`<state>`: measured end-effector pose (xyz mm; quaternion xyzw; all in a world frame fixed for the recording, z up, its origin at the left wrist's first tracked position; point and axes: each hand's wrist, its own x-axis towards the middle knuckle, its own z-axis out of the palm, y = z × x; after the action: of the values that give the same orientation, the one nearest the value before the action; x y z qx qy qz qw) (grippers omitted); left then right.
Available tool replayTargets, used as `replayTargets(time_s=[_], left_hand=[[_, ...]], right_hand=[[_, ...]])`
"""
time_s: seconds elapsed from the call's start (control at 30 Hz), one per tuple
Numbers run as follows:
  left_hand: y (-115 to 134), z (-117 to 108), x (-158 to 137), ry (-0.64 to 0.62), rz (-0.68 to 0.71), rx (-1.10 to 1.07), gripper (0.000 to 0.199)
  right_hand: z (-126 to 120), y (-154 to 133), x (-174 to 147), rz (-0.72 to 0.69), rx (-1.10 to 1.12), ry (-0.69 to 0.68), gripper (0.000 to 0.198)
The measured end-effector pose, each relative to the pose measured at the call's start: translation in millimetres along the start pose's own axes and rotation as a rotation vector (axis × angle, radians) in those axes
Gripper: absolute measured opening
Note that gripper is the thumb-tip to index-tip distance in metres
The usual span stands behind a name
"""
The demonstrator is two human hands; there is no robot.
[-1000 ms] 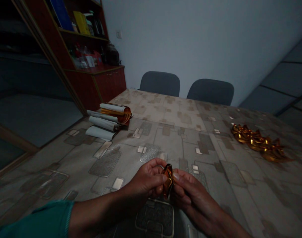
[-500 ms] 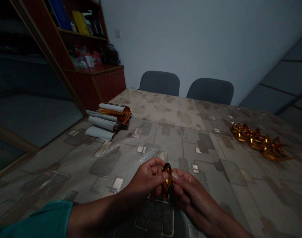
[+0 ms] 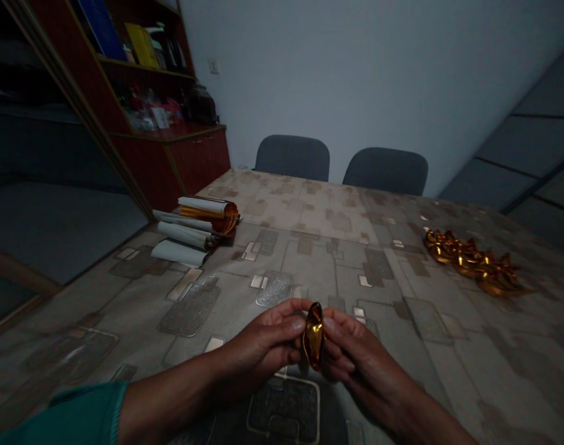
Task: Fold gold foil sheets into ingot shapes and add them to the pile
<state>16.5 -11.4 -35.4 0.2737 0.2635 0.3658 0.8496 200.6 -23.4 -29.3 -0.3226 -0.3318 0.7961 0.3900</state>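
A shiny gold folded-paper ingot (image 3: 314, 337) is held upright above the near part of the table, its long side running away from me. My left hand (image 3: 275, 337) pinches its left side between thumb and fingers. From the right, my right hand (image 3: 344, 343) grips the other side, thumb near the upper edge. Several finished-looking gold paper ingots (image 3: 471, 262) sit in a cluster on the right of the table. Sheets of gold paper with pale backs (image 3: 193, 228) lie curled in a stack at the left.
A patterned cloth (image 3: 304, 259) covers the table (image 3: 346, 216). Two grey chairs (image 3: 293, 157) stand at its far side by the wall. Behind at the left is a reddish wooden cabinet (image 3: 198, 161) holding a dark jar (image 3: 201, 104) and other items.
My left thumb has drawn back from the face of the paper ingot to its left edge, so more of the gold surface shows. The view has shifted slightly to the right.
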Motion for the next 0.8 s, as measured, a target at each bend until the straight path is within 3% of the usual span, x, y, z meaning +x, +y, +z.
replayTargets(time_s=[0.3, 0.8], left_hand=[[-4.1, 0.4, 0.7, -0.118, -0.046, -0.089, 0.026], [-2.8, 3.2, -2.7, -0.104, -0.118, -0.154, 0.033]], right_hand=[[0.1, 2.8, 1.8, -0.119, -0.136, 0.079, 0.034], [1.0, 3.0, 3.4, -0.142, -0.251, 0.152, 0.043]])
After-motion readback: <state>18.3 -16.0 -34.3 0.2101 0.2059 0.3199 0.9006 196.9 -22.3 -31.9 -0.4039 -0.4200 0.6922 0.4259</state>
